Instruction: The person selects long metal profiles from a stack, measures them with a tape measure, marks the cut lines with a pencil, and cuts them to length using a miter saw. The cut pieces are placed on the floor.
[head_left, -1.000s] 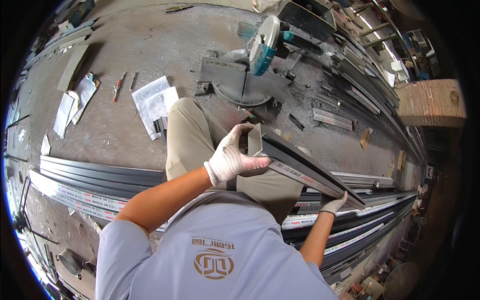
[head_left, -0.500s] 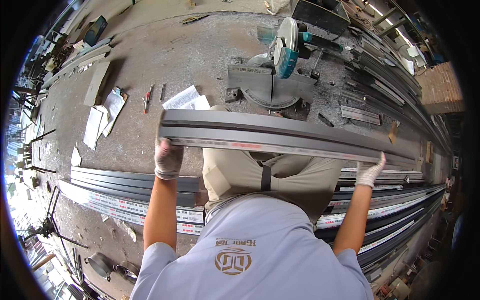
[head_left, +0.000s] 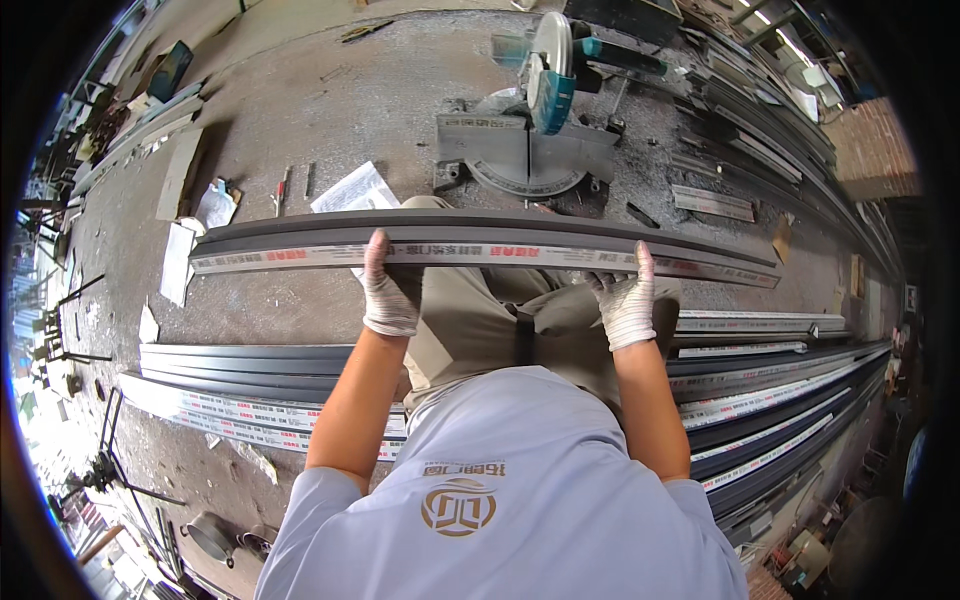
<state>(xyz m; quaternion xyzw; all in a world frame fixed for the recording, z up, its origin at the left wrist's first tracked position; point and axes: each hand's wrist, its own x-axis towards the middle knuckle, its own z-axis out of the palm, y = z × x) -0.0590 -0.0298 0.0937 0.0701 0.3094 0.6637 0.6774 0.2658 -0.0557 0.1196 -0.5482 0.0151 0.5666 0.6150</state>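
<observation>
A long dark-grey metal profile (head_left: 520, 236), with printed white film along its near side, is held crosswise above my lap. My left hand (head_left: 390, 293), in a white glove, grips it left of the middle with the thumb up over the film. Right of the middle, my gloved right hand (head_left: 627, 296) holds it the same way; its fingers go underneath and are partly hidden. Just beyond the profile stands a miter saw (head_left: 552, 100) with a round blade and a teal guard, its grey base on the floor.
Stacked profiles (head_left: 240, 360) lie at my left, and more long profiles (head_left: 770, 390) at my right. Paper sheets (head_left: 352, 187) and a red pen-like tool (head_left: 283, 186) lie beyond the held piece. Metal lengths (head_left: 760, 150) line the far right, with a short offcut (head_left: 712, 203) nearer.
The profile has shifted left and turned, so its printed film faces up more. Both hands have moved inward from near its ends toward its middle.
</observation>
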